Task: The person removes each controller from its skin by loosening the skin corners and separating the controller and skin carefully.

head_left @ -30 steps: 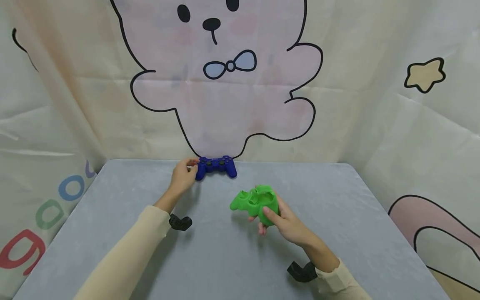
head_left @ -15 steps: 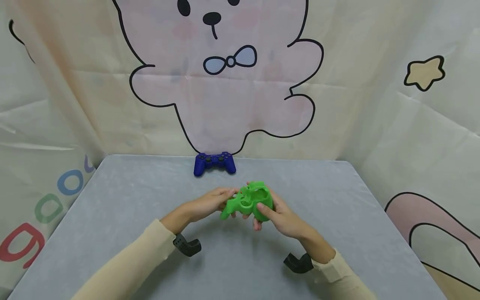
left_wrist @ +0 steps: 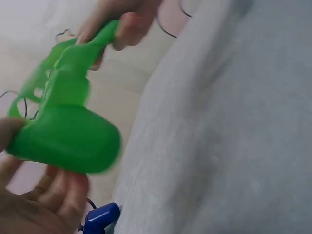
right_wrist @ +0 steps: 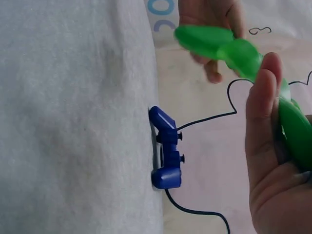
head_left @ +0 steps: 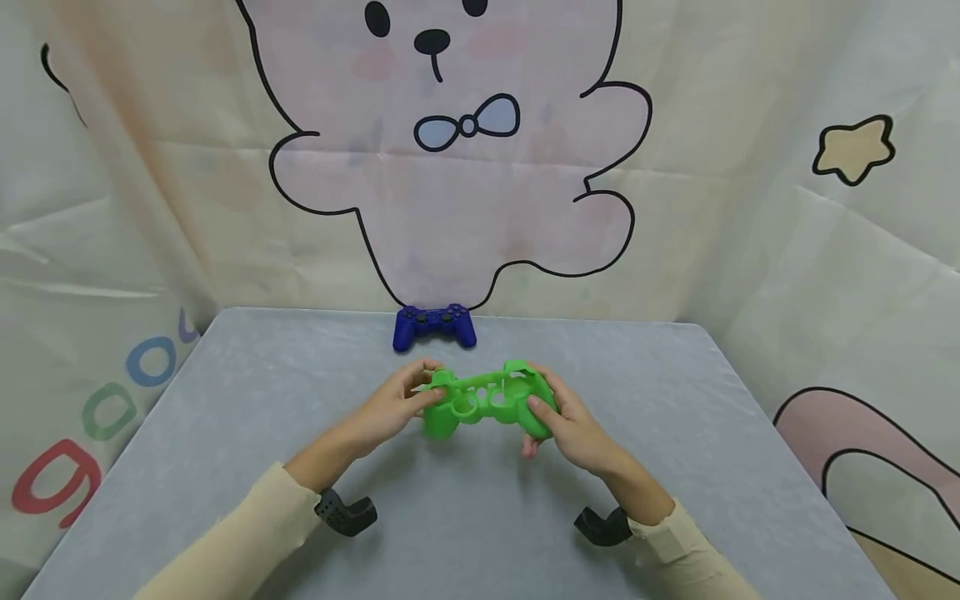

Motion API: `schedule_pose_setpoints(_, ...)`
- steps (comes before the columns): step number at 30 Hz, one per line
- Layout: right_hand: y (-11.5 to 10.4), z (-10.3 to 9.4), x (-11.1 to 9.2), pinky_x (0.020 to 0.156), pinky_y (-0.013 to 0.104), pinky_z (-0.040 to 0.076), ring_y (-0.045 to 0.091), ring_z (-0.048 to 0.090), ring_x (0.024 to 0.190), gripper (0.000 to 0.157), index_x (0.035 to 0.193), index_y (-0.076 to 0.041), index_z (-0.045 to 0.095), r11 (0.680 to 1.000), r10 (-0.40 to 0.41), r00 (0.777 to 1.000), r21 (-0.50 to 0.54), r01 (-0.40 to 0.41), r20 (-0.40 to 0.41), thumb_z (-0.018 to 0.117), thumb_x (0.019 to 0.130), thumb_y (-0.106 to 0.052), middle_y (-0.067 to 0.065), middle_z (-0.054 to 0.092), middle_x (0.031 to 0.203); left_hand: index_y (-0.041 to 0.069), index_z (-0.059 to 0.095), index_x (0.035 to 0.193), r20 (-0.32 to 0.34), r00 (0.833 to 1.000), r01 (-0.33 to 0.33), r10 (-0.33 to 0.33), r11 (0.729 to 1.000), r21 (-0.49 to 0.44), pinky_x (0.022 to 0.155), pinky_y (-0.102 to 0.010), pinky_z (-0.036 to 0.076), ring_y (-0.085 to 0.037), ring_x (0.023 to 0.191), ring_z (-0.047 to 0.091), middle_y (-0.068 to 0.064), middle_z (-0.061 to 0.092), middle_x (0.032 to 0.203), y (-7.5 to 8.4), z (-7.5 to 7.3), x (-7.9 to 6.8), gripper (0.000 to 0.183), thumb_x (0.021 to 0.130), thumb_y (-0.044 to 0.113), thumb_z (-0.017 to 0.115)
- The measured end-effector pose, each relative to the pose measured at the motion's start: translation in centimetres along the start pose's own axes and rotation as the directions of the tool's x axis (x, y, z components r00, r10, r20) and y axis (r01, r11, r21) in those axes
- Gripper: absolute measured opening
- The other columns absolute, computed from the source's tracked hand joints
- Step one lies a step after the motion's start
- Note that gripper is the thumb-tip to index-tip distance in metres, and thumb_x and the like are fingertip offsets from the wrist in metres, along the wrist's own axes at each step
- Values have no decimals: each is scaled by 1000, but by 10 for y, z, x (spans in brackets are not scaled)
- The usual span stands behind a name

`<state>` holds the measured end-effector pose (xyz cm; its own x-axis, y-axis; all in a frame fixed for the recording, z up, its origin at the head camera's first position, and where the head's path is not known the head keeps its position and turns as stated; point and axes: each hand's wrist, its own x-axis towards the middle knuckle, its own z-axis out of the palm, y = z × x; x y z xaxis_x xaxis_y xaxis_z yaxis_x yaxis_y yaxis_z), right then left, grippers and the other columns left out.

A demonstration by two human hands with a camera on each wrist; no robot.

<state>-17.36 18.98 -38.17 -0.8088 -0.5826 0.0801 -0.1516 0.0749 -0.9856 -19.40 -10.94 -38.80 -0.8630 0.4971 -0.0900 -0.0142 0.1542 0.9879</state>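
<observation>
A bright green silicone game controller cover [head_left: 487, 397] is stretched out between both hands above the table, its hollow side and cut-out holes facing up. My left hand [head_left: 393, 408] pinches its left grip end, thumb on top and fingers behind. At the other end my right hand [head_left: 573, 421] holds the right grip, thumb pressed on the upper face. In the left wrist view the rounded grip of the cover [left_wrist: 68, 139] sits between thumb and fingers. A dark blue game controller [head_left: 435, 327] lies at the table's back edge, apart from both hands.
A grey-blue cloth covers the table [head_left: 465, 517]. Behind it hangs a printed curtain [head_left: 480, 208] with a bear drawing, right at the back edge. More printed fabric closes in both sides. A black strap mount [head_left: 347, 512] sits on the left wrist.
My left hand has left the blue controller, come back toward me and taken the cover's free left end. The cover, drooping before, is now spread out level between both hands.
</observation>
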Motion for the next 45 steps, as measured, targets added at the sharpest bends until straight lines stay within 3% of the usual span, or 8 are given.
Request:
schedule_pose_setpoints(4,5,0,1,58,43,60,16,70,61,46,154,-5,25,1000,1,1000,19,-1,-28,37,111,-17,15,63,100,9,43,121,-39,997,-60,60,998,-10,88,-34,54,-15,102,68,-11,67,116,-2,2,-7,27,104,23,58)
schedule_pose_setpoints(8,5,1,2,58,47,59,16,72,63,43,150,0,24,1000,-4,999,30,5,-35,37,111,-14,12,68,90,8,33,116,72,992,-97,102,993,-70,89,-32,52,-12,100,70,-3,70,103,-2,-1,-13,33,103,20,60)
schedule_pose_setpoints(12,3,3,4,66,44,61,18,75,70,42,145,1,21,999,16,999,40,-14,-36,40,109,-9,24,71,88,8,27,119,145,983,-100,112,991,-87,86,-31,52,-10,97,70,-4,71,102,-3,-5,-18,33,105,17,56)
schedule_pose_setpoints(20,4,5,9,80,25,56,9,71,88,50,149,-9,21,999,26,997,46,-23,-67,47,107,-7,24,69,114,11,34,142,-61,995,-89,84,992,-87,65,-30,59,-15,82,75,-28,70,117,-5,-5,-19,43,105,15,55)
schedule_pose_setpoints(25,8,2,13,79,24,58,10,72,102,60,157,-10,22,998,11,992,68,-2,-124,51,105,-5,35,50,143,15,32,150,-20,998,-63,61,994,-89,76,-33,61,-15,99,73,-29,60,136,-6,-5,-18,52,105,24,56)
schedule_pose_setpoints(31,9,-4,15,79,22,58,9,72,102,60,157,-6,24,998,29,989,53,-22,-146,52,104,-4,34,47,145,17,26,154,43,997,-67,71,992,-106,86,-36,59,-22,112,69,-27,55,143,-10,-5,-14,63,102,20,62)
schedule_pose_setpoints(40,16,-15,17,78,22,58,7,71,100,59,156,-8,26,999,31,989,32,-27,-144,54,104,-7,34,48,143,18,38,153,-113,993,-18,14,999,-35,77,-31,58,-16,95,70,-26,57,134,-16,0,4,58,100,15,64)
schedule_pose_setpoints(45,22,-19,21,76,24,59,7,71,96,61,157,-5,24,998,58,988,31,-54,-146,55,104,-7,34,48,143,17,40,153,-146,989,-8,12,1000,27,71,-28,52,-15,87,68,-25,59,131,-19,-3,13,59,100,16,64)
